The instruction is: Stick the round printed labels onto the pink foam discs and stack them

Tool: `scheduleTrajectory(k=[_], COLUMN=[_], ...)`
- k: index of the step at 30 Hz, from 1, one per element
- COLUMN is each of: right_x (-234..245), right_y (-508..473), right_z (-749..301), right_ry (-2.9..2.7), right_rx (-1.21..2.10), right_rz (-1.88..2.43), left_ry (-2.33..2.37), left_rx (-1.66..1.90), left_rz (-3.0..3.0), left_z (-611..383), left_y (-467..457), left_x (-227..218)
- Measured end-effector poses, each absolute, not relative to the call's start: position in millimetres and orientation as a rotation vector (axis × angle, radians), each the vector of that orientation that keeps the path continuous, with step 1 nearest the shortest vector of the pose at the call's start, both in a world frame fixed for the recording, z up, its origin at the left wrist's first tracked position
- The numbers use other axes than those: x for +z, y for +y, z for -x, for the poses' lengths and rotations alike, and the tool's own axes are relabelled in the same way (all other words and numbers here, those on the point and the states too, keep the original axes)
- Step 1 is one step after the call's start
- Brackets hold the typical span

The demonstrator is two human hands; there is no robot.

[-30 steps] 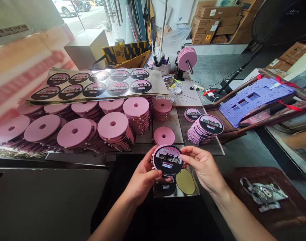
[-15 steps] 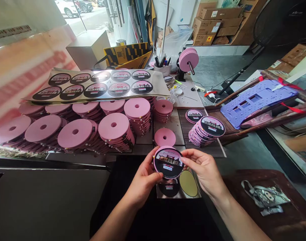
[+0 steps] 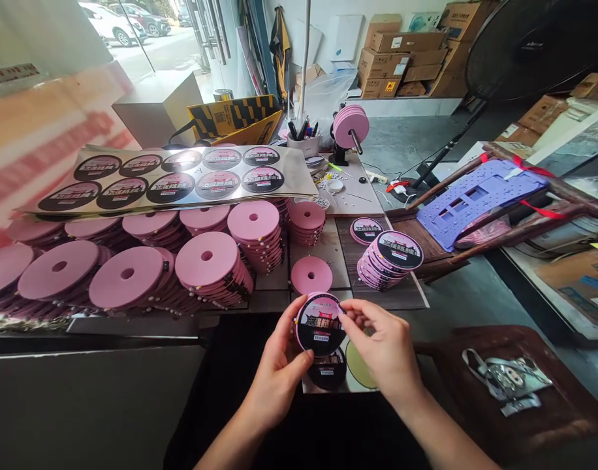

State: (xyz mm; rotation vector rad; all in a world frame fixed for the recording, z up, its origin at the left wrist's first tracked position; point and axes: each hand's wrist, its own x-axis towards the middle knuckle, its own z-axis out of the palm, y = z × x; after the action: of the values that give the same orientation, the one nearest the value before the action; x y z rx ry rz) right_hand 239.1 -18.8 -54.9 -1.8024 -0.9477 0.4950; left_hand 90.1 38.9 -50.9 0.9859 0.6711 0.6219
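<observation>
Here, both hands meet just off the near edge of the counter (image 3: 274, 297), over the lap. The left hand (image 3: 279, 365) clasps the left rim of one labelled disc (image 3: 320, 324) between thumb and curled fingers. The right hand (image 3: 384, 352) pinches the disc's upper right edge with thumb and forefinger, and its other fingers are loosely bent. The disc is pink, and its round black label carries large pale characters and a small white strip, neither readable at this size.

Under the hands lies a small backing sheet (image 3: 309, 385) with one black sticker left and one bare yellowish circle (image 3: 360, 369).

On the counter:
- One plain pink disc (image 3: 311, 274) lies alone at the near edge.
- A leaning stack of labelled discs (image 3: 390, 258) stands towards the near right corner, with one more labelled disc (image 3: 366, 230) just behind it.
- Plain pink stacks (image 3: 205, 261) fill the left part in two rows, four in the front row; the back row is partly covered.
- A large sticker sheet (image 3: 172, 176) rests on those stacks and bears ten round labels, in two rows of five.
- A spindle of pink discs (image 3: 350, 126) stands at the far edge.
</observation>
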Motion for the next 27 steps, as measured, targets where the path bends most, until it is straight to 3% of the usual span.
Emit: scheduleTrajectory(k=[3,9,11,16,19,27], right_x=[-56,-64,-57,-34,-33,-49], right_y=[-21,-27,-28,-13,1,18], right_z=[-243,-238,-252,-345,-389,-405], right_ry=[-0.986,-0.687,-0.665,-0.415,-0.436,-0.553], right_rx=[0.407,1.033,0.979,0.429,0.473,0.445], right_rz=[1.922,1.490,1.447,1.572,1.624,1.719], left_ry=[0.709,0.948,0.955,0.845,1.043,1.236], left_rx=[0.641,0.774,0.745,0.469,0.442,0.567], left_rz=[-0.967,-1.030,-0.995,-1.285,-1.488,-1.056], left_z=[-92,-117,-126,-125,-112,-105], left_y=[39,33,29,26,32,49], left_x=[-56,-62,-63,-84,-112,-162])
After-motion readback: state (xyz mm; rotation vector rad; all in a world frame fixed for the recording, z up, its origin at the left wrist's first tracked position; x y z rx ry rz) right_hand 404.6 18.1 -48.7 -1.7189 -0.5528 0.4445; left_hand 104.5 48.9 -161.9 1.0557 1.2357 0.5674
